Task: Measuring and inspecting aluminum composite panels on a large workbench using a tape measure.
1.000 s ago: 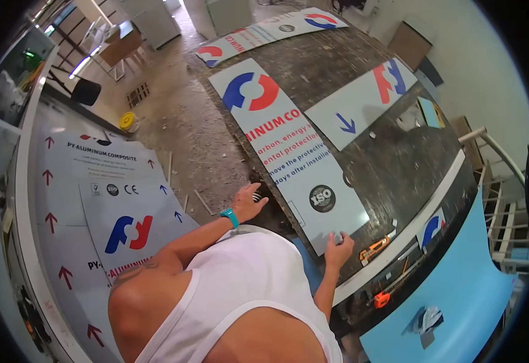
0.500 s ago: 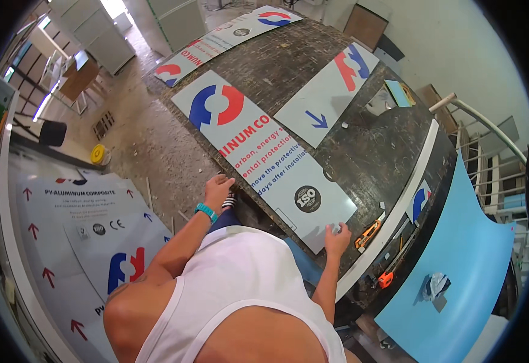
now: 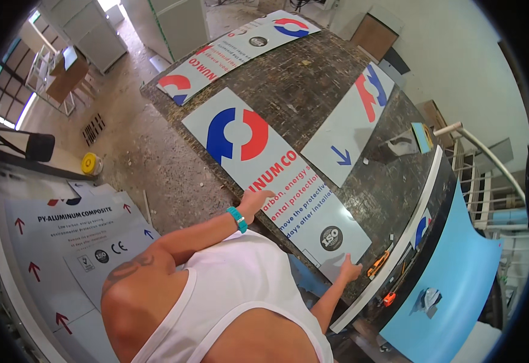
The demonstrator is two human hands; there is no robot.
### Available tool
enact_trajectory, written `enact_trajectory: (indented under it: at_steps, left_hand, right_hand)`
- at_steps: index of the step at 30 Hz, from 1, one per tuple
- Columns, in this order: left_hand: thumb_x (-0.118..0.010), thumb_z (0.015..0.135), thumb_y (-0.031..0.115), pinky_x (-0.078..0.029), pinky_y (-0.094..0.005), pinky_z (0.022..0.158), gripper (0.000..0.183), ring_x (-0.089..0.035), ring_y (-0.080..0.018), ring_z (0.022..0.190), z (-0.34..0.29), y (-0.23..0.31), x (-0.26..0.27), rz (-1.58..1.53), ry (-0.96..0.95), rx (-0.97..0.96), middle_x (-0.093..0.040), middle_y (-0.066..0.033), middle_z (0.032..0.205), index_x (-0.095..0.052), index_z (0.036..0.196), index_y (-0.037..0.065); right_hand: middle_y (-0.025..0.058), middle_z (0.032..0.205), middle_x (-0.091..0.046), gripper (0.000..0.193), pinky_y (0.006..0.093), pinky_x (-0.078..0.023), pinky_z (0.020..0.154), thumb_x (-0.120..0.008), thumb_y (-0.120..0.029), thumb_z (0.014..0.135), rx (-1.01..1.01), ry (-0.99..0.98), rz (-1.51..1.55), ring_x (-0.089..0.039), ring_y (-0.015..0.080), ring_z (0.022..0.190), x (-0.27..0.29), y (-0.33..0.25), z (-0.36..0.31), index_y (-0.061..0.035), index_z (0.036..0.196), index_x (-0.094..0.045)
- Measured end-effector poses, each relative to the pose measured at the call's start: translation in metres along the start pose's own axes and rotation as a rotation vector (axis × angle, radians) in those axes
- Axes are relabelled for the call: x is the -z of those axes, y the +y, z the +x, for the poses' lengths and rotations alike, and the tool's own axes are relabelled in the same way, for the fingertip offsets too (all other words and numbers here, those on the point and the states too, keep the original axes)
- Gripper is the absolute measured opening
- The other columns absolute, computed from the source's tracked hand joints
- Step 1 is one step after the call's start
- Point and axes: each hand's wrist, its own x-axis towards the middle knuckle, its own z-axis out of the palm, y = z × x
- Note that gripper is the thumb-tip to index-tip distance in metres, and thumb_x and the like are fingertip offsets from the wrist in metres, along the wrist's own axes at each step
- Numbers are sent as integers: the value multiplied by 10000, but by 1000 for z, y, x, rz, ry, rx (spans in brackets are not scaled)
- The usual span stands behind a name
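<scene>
Here, my left hand (image 3: 255,203) (eight o'clock) and right hand (image 3: 347,270) (five), apart, border a white, rectangular, printed panel (image 3: 276,180); grip indiscernible.

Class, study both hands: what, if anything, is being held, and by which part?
The left hand is at the long left edge of the white printed panel, the right hand at its near end; whether either grips it cannot be told.

- I see my left arm (image 3: 198,228) bent, forearm slanting forward and right.
- Left hand (image 3: 254,203): fingers point right; grip unclear from here.
- My right forearm (image 3: 330,296) angles forward; right hand (image 3: 347,270) has two digits parted.
</scene>
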Motion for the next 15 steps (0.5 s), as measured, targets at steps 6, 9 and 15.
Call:
enact_trajectory:
  at_steps: [6,9,15]
  left_hand:
    - [-801,840,245,-547,-375,858,477,-676,-283,1012,7,16,16,-44,6,142,-730,-192,1124,-683,1166,-83]
    - [-792,847,244,-545,-376,863,470,-674,-282,1020,8,19,22,-125,-5,176,-727,-189,1133,-680,1171,-78]
    - [-755,875,217,-552,-387,880,428,-688,-281,1033,-9,7,7,-381,-138,215,-723,-168,1170,-671,1209,-39]
  right_hand:
    - [225,1033,-642,616,453,-507,859,-756,-474,944,-17,32,141,-604,369,923,44,-13,10,94,1113,-587]
    - [194,938,-629,584,423,-505,801,-742,-475,961,-32,43,235,-588,326,848,69,2,16,85,1016,-587]
    - [133,749,-605,585,363,-501,685,-715,-477,996,-155,80,450,-556,240,697,90,3,3,67,823,-588]
